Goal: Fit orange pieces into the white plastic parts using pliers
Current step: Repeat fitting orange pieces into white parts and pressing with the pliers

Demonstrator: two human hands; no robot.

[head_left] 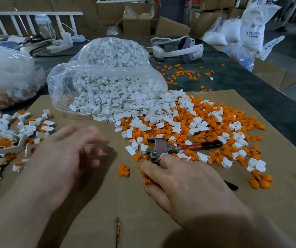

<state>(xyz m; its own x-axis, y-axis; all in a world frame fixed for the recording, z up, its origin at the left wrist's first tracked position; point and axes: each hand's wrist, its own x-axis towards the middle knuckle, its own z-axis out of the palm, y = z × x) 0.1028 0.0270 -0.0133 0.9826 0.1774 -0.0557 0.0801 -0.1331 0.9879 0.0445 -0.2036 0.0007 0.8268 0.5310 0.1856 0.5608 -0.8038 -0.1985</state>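
Head view: my right hand (179,183) grips the pliers (161,146), jaws gaping, at the near edge of the mixed heap. My left hand (68,158) hovers apart, blurred, fingers loose, apparently empty. I judge this as between fittings: next I need one white part (131,150) and one orange piece (124,170) seated in the jaws. Count: one pliers, two bags (63,83); loose pieces too many to count; assembled pile (9,136) far left.

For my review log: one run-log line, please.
right hand: grips pliers | left hand: fingers loose, blurred | pliers: over orange pieces
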